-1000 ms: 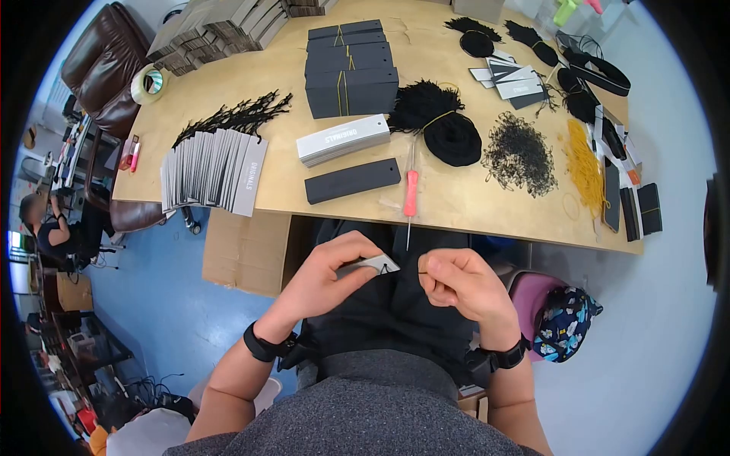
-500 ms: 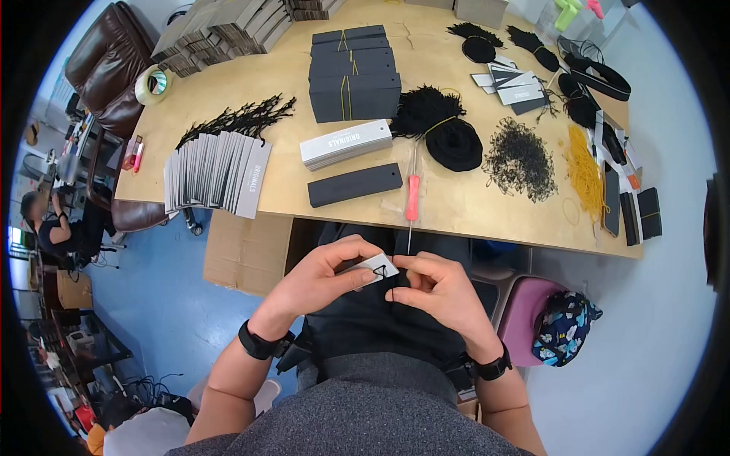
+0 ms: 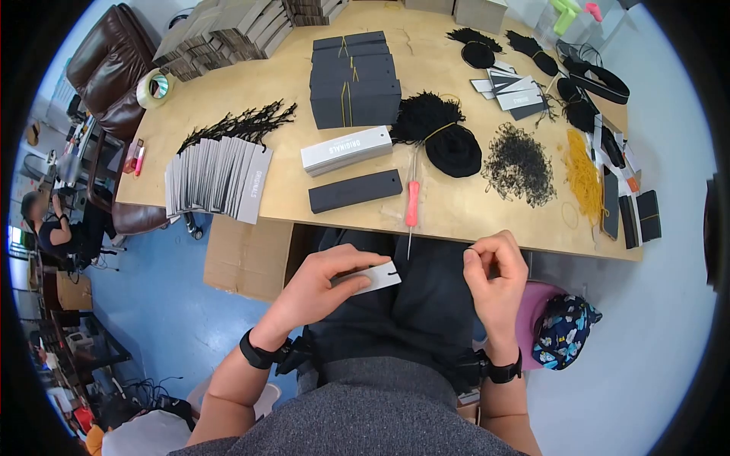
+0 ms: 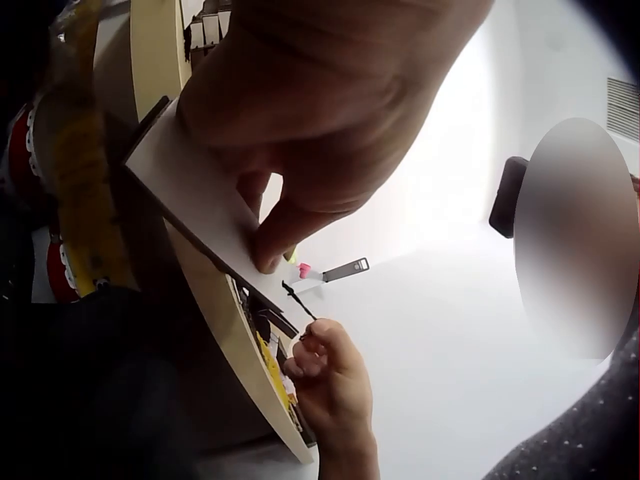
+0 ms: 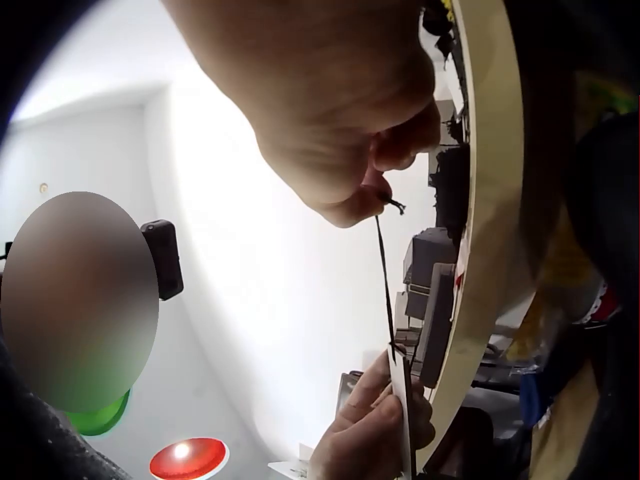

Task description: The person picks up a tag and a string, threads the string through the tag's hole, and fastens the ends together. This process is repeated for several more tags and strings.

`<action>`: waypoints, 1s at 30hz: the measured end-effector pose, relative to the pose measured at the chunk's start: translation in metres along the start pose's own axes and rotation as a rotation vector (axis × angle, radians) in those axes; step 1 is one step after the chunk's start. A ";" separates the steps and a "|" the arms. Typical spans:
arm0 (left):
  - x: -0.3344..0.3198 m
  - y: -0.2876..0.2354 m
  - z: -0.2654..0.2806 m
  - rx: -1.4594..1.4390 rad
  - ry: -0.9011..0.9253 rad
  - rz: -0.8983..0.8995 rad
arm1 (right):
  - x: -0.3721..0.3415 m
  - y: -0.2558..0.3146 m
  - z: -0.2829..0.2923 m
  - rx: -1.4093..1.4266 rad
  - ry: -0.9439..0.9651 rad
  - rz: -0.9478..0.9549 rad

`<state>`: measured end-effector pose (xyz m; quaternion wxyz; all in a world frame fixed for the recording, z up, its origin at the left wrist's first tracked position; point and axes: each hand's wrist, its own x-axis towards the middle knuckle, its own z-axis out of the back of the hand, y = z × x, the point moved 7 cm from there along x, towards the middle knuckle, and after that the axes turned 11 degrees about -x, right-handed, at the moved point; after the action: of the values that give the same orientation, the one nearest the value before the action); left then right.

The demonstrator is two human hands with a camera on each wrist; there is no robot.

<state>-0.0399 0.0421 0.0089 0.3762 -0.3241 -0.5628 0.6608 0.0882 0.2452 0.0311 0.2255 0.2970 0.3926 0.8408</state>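
My left hand [image 3: 315, 287] holds a white hang tag [image 3: 379, 278] over the lap, thumb on its face and fingers behind. A short piece of black cord shows at the hole near the tag's right end. Off to the right, my right hand [image 3: 498, 275] pinches the cord's far end between thumb and forefinger. In the right wrist view the black cord [image 5: 384, 275] runs straight and taut from those fingertips to the tag [image 5: 402, 400]. The left wrist view shows the tag's broad white face [image 4: 195, 200] close up, with a dark edge along it.
On the table ahead lie a red-handled hook tool [image 3: 412, 204], a black tag stack [image 3: 355, 191], a white tag stack [image 3: 346, 150], and fanned tags with cords [image 3: 217, 182]. Further right are a black cord bundle [image 3: 452, 150], small black loops [image 3: 519, 167] and yellow bands [image 3: 584, 178].
My right hand came in to the cord loop at the tag's end, then drew away right and up with the cord. The loop on the tag has tightened. The left hand stays nearly in place.
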 end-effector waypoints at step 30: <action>0.022 0.029 0.160 0.977 -0.841 -0.025 | 0.020 0.008 -0.031 -0.111 0.402 0.089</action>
<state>-0.1909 -0.0214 0.0051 0.2353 0.1779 -0.3003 0.9071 0.0517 0.2366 0.0284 0.1212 0.1277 0.3692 0.9125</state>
